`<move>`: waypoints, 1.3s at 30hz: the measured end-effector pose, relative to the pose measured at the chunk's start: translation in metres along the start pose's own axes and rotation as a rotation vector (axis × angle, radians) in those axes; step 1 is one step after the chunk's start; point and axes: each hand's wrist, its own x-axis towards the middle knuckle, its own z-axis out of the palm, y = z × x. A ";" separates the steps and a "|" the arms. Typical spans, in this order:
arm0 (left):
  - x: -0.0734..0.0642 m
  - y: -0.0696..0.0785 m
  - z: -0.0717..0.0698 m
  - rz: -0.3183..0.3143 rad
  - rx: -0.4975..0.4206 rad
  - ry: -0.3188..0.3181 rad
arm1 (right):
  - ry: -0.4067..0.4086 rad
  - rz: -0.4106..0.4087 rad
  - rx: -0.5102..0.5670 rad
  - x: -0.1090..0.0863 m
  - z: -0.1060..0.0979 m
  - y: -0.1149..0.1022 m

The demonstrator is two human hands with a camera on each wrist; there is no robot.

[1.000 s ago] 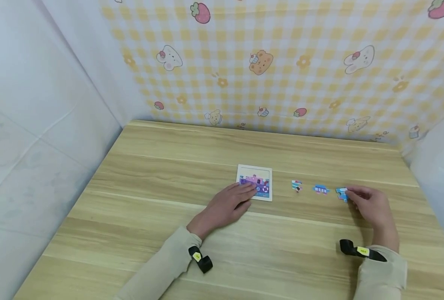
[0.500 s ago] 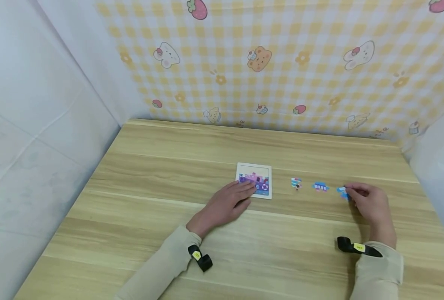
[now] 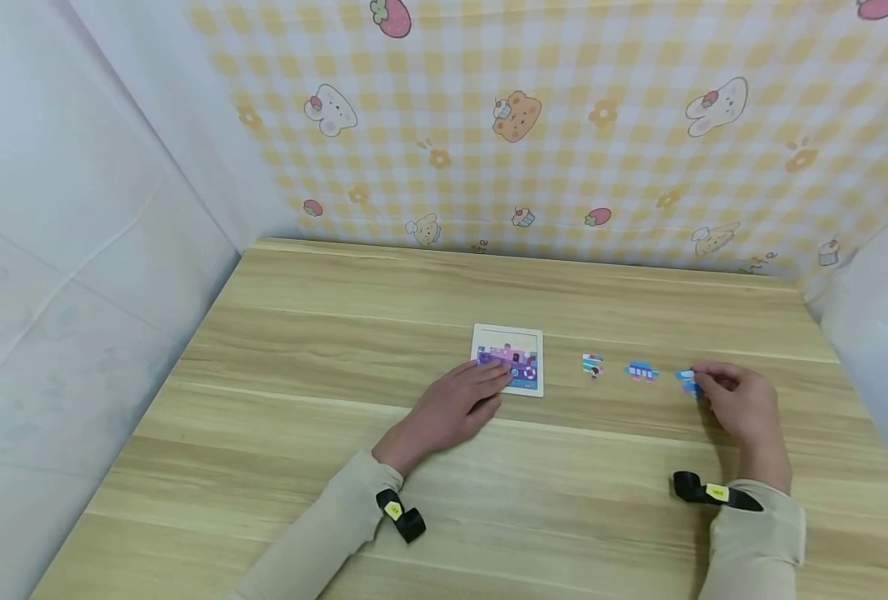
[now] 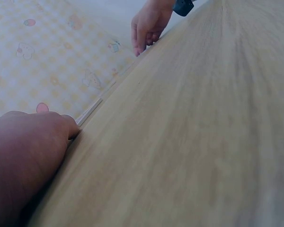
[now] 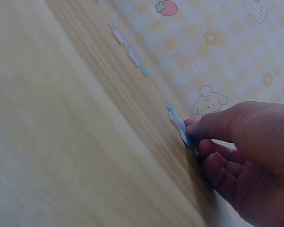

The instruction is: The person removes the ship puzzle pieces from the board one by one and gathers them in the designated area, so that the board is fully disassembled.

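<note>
A small square jigsaw board with a white rim lies flat on the wooden table, its lower part filled with a pink and purple picture. My left hand rests on its lower left part, fingers stretched out and covering some of the picture. Over on the right, my right hand pinches the right edge of a blue and white puzzle piece between thumb and forefinger, low at the tabletop. The right wrist view shows this piece lying nearly flat, its near end hidden by the fingers.
Two loose puzzle pieces lie in a row between the hands: a striped one beside the board and a blue, pink-edged one. A yellow checked cloth hangs behind the table, with white sheets at the sides.
The right hand has shifted slightly right with the puzzle piece, and its fingers now cover more of it. The left hand has stayed on the board; the head view has tilted slightly.
</note>
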 end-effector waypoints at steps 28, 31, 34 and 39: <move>-0.013 -0.004 -0.007 -0.018 0.009 0.195 | -0.006 -0.326 0.114 -0.011 0.062 -0.106; -0.014 -0.004 -0.006 -0.078 0.009 0.239 | -0.074 -0.343 0.152 -0.011 0.075 -0.126; -0.015 -0.004 -0.007 -0.133 0.007 0.272 | -0.137 -0.346 0.189 -0.013 0.092 -0.145; -0.015 0.000 -0.009 -0.186 0.021 0.256 | -0.186 -0.379 0.204 -0.017 0.117 -0.170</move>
